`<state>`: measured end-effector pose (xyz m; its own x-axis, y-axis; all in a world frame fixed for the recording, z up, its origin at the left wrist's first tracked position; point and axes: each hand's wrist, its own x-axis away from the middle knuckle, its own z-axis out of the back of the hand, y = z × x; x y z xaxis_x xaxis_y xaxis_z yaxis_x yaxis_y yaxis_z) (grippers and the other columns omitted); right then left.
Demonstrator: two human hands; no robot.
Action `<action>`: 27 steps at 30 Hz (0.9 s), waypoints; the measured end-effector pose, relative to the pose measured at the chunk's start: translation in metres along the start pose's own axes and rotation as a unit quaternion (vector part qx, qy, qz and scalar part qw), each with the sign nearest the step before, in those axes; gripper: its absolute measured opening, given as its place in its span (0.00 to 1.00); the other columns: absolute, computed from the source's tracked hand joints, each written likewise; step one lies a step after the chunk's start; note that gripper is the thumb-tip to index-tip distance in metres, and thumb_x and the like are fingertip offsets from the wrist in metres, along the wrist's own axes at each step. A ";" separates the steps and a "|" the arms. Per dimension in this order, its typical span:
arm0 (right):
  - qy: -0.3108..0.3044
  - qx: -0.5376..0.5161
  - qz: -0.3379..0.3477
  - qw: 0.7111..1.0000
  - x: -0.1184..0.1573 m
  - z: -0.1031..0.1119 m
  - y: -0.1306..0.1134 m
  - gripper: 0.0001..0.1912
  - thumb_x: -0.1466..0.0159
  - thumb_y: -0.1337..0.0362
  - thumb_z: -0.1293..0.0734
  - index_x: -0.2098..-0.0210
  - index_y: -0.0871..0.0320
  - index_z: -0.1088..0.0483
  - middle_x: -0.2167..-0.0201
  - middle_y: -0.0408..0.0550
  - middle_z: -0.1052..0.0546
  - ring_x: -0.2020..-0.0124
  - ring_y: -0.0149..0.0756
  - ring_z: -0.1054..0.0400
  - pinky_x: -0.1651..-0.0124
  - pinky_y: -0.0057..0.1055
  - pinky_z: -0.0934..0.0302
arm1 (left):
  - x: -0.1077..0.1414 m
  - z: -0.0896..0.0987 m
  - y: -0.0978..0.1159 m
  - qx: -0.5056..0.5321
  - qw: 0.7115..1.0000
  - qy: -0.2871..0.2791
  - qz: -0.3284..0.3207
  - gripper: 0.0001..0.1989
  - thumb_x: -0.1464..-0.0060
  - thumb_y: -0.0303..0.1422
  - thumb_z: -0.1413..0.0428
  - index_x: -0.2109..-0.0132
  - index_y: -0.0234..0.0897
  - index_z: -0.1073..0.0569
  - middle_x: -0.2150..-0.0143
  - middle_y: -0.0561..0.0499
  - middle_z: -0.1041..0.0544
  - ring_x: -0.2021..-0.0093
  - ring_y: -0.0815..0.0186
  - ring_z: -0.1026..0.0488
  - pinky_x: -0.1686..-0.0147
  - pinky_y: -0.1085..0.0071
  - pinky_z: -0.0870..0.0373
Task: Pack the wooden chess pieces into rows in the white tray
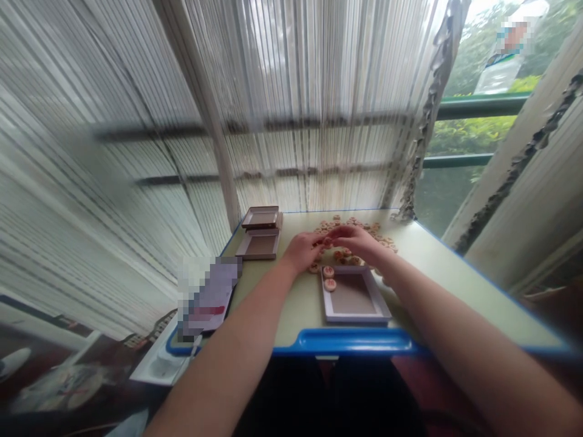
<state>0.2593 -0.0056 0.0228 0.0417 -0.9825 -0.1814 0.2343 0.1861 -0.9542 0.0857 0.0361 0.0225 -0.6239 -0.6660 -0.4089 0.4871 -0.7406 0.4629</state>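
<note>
Many round wooden Chinese chess pieces [381, 234] with carved characters lie in a loose pile on the pale table. Over the near left part of this pile, my left hand [303, 251] and my right hand [354, 237] meet fingertip to fingertip. The fingers of both are bent and drawn together; whatever they pinch is too small to make out. Just below my hands stands a shallow open box [357, 317] with a white rim and brown floor. Two pieces with red characters, an upper one [328, 272] and a lower one [330, 284], lie in its left far corner.
Further shallow boxes stand at the far left: an open one [257, 244] and a stack [261, 216] behind it. A partly blurred tablet-like device [212, 297] lies at the left edge. A blue tray ledge [357, 342] runs along the table's front. Sheer curtains [314, 145] hang behind.
</note>
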 end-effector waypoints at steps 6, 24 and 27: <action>-0.014 0.067 0.029 0.997 0.004 -0.002 -0.007 0.10 0.48 0.68 0.32 0.65 0.60 0.28 0.66 0.49 0.23 0.66 0.33 0.29 0.64 0.28 0.34 | -0.002 -0.002 -0.008 0.231 0.971 -0.011 0.064 0.16 0.51 0.34 0.44 0.54 0.34 0.25 0.58 0.48 0.22 0.58 0.63 0.27 0.56 0.70 0.33; 0.009 0.284 0.198 0.938 0.006 -0.006 -0.008 0.09 0.46 0.62 0.33 0.67 0.60 0.27 0.70 0.47 0.26 0.71 0.30 0.32 0.66 0.26 0.36 | -0.001 0.008 -0.004 0.332 0.934 -0.091 0.095 0.15 0.54 0.33 0.42 0.57 0.36 0.23 0.60 0.47 0.22 0.61 0.65 0.27 0.61 0.71 0.32; 0.006 0.279 0.178 0.944 0.008 -0.005 -0.012 0.10 0.46 0.62 0.33 0.66 0.59 0.27 0.71 0.47 0.25 0.71 0.30 0.32 0.67 0.26 0.37 | -0.001 0.008 -0.003 0.316 0.939 -0.092 0.095 0.15 0.54 0.28 0.45 0.58 0.36 0.23 0.62 0.49 0.22 0.61 0.66 0.27 0.61 0.71 0.31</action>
<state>0.2521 -0.0155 0.0322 0.2041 -0.8575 -0.4722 0.6824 0.4705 -0.5594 0.0798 0.0393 0.0282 -0.6855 -0.7114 -0.1551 0.1772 -0.3695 0.9122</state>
